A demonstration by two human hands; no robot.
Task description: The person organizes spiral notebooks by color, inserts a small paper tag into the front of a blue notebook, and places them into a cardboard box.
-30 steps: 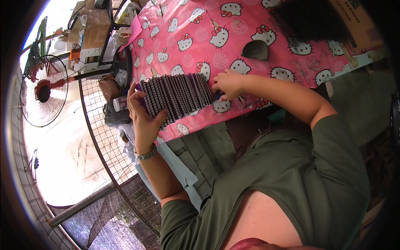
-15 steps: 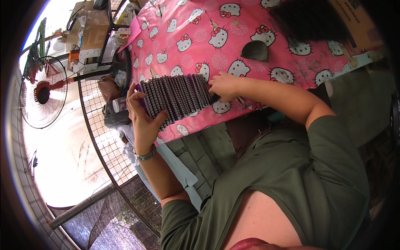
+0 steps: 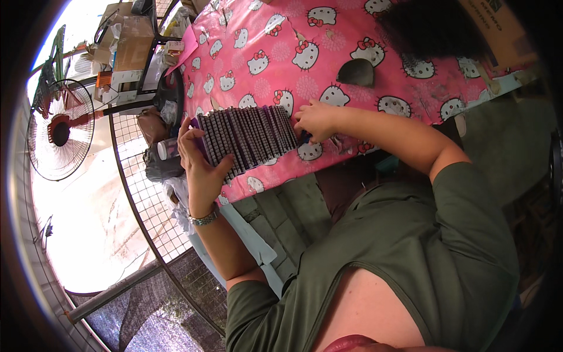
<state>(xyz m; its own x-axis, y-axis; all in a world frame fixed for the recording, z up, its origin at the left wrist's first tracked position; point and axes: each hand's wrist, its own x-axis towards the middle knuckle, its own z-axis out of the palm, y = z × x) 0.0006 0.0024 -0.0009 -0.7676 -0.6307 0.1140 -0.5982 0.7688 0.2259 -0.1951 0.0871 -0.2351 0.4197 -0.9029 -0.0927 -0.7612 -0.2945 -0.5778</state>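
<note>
A tight row of dark grey, knobbly strips [image 3: 249, 135] lies on the pink patterned table cover, with purple edges showing at its ends and between some strips. My left hand [image 3: 200, 161] is wrapped round the row's left end, its thumb across the near corner and its fingers along the purple outer side. At the right end, my right hand [image 3: 316, 121] is closed with curled fingers against the last strips. A small dark piece shows under that hand, too hidden to name. The row is held between both hands.
A dark curved scoop-like piece [image 3: 356, 72] lies beyond my right hand. Black mesh-like material [image 3: 434, 29] and a cardboard box [image 3: 504, 35] occupy the far right. To the left stand a fan [image 3: 61, 130], a black bag [image 3: 161, 166] and stacked boxes [image 3: 134, 41].
Both hands stay in nearly the same place on the row. The right hand's fingers have shifted very slightly, and a bit more of the dark piece beneath them shows.
</note>
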